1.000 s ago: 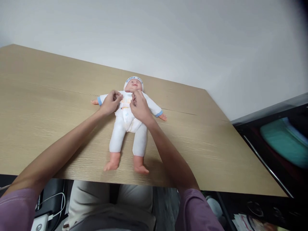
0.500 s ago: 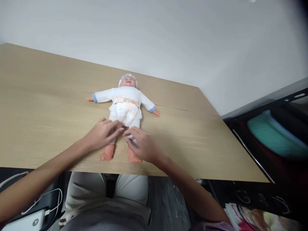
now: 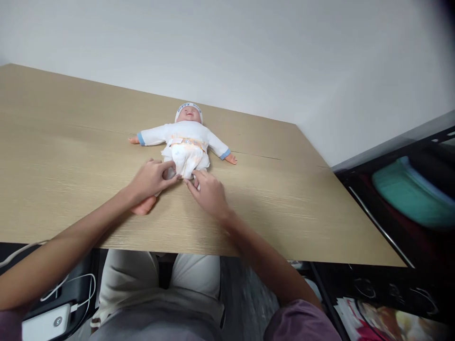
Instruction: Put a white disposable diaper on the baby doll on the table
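A baby doll (image 3: 186, 142) in a white suit with blue cuffs and a white cap lies face up on the wooden table (image 3: 71, 142), head toward the wall. A diaper with a pale orange band wraps its waist. My left hand (image 3: 151, 179) grips the doll's left-side leg near the thigh; that leg's bare foot (image 3: 144, 207) shows below my wrist. My right hand (image 3: 209, 192) covers the other leg, fingers closed on it just below the diaper. The rest of that leg is hidden.
A white wall runs behind the table. On the right stands a dark shelf unit with a teal cushion (image 3: 412, 194). Below the table edge are my lap, a white power bank with cables (image 3: 48, 322) at the left, and printed papers (image 3: 377, 322) at the right.
Both hands left the doll's chest, dropped to its lower legs, then slid up to the thighs below the diaper. The legs are now pushed up toward the body.
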`<state>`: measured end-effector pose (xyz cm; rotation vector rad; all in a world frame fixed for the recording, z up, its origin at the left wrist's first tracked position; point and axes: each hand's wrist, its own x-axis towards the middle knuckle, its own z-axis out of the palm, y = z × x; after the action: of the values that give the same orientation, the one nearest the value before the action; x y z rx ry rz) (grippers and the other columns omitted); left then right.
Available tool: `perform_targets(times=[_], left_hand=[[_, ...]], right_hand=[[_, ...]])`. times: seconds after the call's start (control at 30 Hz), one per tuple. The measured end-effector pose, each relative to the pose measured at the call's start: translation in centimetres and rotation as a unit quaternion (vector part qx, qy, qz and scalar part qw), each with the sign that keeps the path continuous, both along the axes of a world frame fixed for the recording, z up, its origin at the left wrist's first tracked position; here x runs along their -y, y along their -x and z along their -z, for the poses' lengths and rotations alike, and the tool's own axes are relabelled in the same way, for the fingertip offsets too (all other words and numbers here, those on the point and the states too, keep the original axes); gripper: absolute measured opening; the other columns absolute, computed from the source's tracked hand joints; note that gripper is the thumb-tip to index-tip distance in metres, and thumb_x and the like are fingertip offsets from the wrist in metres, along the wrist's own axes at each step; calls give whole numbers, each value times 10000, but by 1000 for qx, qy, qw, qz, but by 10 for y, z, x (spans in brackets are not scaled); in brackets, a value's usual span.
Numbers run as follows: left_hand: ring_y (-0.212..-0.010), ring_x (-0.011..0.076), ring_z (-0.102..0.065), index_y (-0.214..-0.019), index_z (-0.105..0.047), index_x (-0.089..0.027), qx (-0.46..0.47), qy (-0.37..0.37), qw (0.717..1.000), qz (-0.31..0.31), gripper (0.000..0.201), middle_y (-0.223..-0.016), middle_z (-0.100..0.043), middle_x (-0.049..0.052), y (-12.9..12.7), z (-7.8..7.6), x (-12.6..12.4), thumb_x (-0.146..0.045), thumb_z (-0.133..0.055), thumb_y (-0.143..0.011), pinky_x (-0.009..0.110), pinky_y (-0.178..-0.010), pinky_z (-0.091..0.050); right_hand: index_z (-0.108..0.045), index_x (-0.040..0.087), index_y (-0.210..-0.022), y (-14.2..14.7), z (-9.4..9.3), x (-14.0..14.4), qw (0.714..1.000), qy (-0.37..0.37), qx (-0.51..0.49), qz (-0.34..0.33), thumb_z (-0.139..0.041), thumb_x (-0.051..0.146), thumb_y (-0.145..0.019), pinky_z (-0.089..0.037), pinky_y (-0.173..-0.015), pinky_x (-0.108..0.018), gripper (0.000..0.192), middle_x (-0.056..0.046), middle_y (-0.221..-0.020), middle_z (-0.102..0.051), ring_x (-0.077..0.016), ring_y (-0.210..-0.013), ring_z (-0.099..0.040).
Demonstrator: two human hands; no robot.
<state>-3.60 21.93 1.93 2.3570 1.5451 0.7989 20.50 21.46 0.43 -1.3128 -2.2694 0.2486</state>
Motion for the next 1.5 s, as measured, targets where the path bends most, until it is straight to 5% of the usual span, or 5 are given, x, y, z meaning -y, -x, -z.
perform_targets(times=[0.33,0.6,0.77,0.97,1.5], left_hand=[[-769,254,-522,-894,-649,-249,59,7,998,-15,262,-803,-581,42,-9,4,-14,-459,-750,-1014,358,-746,-378],[-1198,322,-638,-1046,-718,-244,117,-14,992,38,159,-1265,-731,110,-2,6,-17,-400,-703,-1070,486,-1093,-498],[-1259,336,-632,-1096,-735,-250,114,-21,992,46,121,-1380,-750,108,-3,7,-14,-349,-665,-1097,506,-1124,-481],[-1010,312,-605,-1074,-724,-254,98,9,994,51,112,-1109,-814,69,-1,7,-14,-341,-656,-1094,459,-972,-465],[-988,317,-558,-1105,-688,-229,81,40,996,11,167,-890,-601,60,-5,5,-8,-380,-615,-1104,450,-900,-461]], right_hand=[[-750,226,-1122,0,1,-15,1000,-2,-5,6,-703,326,-1113,-473,-764,-352,110,-90,-1192,-728,-267,-969,-714],[-758,252,-1212,-4,7,-16,999,-8,-53,-3,-689,380,-1098,-555,-855,-386,184,-117,-1332,-730,-307,-1098,-748],[-742,255,-1234,-5,5,-12,998,-4,-69,-16,-685,366,-1090,-577,-971,-438,191,-131,-1404,-746,-338,-1195,-742],[-699,244,-1270,-3,3,-10,999,11,-45,-23,-688,377,-1073,-561,-1005,-464,239,-142,-1313,-793,-370,-1225,-719],[-665,229,-1284,1,7,-11,997,35,-64,3,-735,461,-1030,-570,-960,-422,350,-135,-1264,-803,-350,-1171,-758]])
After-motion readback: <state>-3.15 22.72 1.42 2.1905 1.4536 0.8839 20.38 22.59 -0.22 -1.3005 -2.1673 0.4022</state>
